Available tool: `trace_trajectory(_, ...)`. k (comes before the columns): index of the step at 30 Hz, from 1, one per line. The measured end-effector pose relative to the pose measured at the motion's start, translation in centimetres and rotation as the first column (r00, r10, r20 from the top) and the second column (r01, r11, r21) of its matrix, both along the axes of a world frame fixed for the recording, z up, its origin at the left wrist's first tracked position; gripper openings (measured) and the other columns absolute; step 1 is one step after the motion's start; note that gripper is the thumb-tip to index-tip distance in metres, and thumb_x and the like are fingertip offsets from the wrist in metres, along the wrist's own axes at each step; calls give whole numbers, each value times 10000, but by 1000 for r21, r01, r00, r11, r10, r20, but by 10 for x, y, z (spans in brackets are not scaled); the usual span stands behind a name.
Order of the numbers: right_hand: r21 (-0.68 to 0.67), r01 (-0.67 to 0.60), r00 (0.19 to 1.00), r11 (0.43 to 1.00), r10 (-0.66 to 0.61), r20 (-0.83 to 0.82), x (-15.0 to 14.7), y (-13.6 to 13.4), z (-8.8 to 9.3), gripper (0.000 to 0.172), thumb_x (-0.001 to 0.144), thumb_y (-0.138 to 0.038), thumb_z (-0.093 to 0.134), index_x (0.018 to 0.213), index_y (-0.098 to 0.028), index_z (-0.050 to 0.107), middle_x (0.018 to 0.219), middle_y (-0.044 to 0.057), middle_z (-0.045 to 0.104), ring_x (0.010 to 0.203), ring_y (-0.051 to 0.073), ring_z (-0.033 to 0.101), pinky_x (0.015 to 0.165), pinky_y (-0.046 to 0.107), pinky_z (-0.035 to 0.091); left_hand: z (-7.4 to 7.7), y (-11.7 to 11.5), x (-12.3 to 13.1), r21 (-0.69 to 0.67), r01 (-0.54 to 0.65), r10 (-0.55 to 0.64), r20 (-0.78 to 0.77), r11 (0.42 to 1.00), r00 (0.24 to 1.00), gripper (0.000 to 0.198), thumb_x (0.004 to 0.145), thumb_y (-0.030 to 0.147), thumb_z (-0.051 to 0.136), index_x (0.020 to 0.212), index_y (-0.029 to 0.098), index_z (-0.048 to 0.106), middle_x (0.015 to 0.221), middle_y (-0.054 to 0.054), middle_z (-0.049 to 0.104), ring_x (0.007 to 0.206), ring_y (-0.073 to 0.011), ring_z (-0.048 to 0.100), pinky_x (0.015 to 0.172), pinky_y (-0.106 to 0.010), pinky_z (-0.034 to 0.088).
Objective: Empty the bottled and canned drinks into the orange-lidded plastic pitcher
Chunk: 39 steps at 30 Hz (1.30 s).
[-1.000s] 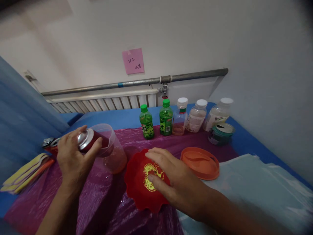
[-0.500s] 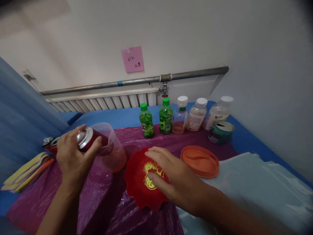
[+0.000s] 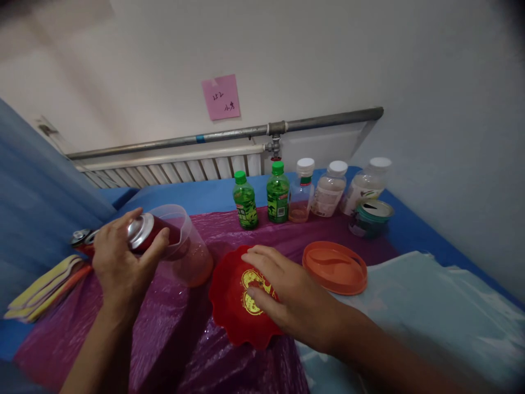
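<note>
My left hand (image 3: 118, 262) is wrapped round a red drink can (image 3: 162, 232), tipped so its top end reaches inside the rim of a clear plastic jug (image 3: 197, 260). Some reddish-looking liquid or a tint from the sheet shows low in the jug; I cannot tell which. Over the right side of a red scalloped dish (image 3: 229, 306) with a yellow printed pattern hovers or rests my right hand (image 3: 293, 295). Its fingers are stretched out and hold nothing. Whether it touches the dish is unclear.
Behind stand two green bottles (image 3: 245, 205), a clear bottle (image 3: 299, 205) and white-capped jars (image 3: 329, 194). An open can (image 3: 371, 219) and an orange lid (image 3: 334, 268) lie right. Folded yellow cloths (image 3: 43, 287) and another can (image 3: 82, 241) are left. Purple plastic (image 3: 164, 339) covers the bed.
Almost nothing differs. The view has shifted slightly, and the can stays tilted into the jug while my right hand keeps its place over the dish.
</note>
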State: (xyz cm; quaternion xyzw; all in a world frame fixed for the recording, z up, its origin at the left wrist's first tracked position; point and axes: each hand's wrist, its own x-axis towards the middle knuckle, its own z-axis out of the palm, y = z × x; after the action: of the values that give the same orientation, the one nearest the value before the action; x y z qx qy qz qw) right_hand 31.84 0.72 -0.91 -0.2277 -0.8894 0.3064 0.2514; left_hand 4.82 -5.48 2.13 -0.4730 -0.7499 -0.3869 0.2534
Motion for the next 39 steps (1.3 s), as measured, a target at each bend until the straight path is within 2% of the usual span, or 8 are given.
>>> trace_trajectory(6, -20, -19, 971, 1000, 23, 238, -1, 2, -9, 205, 928, -149, 528, 1107, -199, 613, 1112, 81, 635, 1009, 217, 630, 861, 354, 507, 2, 3, 3, -15, -16, 16, 28, 1000, 999, 707, 718, 567, 594, 1214, 67, 658, 1159, -202, 671, 1153, -385, 581, 1070, -549, 426)
trace_trajectory(9, 9, 2, 953, 1000, -5, 302, -1, 5, -16, 186, 940, -138, 517, 1093, -192, 607, 1086, 83, 624, 991, 214, 622, 842, 341, 478, 3, 3, 4, -13, -22, 22, 33, 1000, 999, 718, 712, 584, 585, 1205, 68, 663, 1150, -202, 674, 1147, -385, 582, 1059, -547, 432)
trace_trajectory(18, 39, 27, 929, 999, -40, 369, -2, 9, -22, 190, 962, -144, 527, 1132, -166, 610, 1133, 117, 627, 1017, 236, 622, 841, 357, 465, 4, 2, 3, -17, -32, 33, 17, 999, 999, 728, 726, 619, 570, 1217, 89, 659, 1159, -189, 675, 1136, -364, 590, 1066, -536, 435)
trace_trajectory(31, 35, 25, 933, 999, -36, 358, -2, 10, -25, 198, 966, -151, 535, 1147, -157, 615, 1141, 125, 627, 1028, 244, 611, 848, 363, 463, 4, 2, 3, -33, -35, 36, 32, 999, 999, 741, 718, 589, 576, 1238, 66, 645, 1168, -204, 667, 1160, -371, 578, 1081, -534, 426)
trace_trajectory(39, 39, 8, 924, 999, -23, 381, -2, 12, -29, 191, 973, -183, 546, 1152, -159, 606, 1143, 113, 621, 1029, 254, 609, 842, 372, 466, 3, 4, 3, 1, -32, 32, 31, 999, 999, 818, 715, 683, 538, 1222, 51, 655, 1161, -216, 674, 1150, -388, 587, 1066, -564, 432)
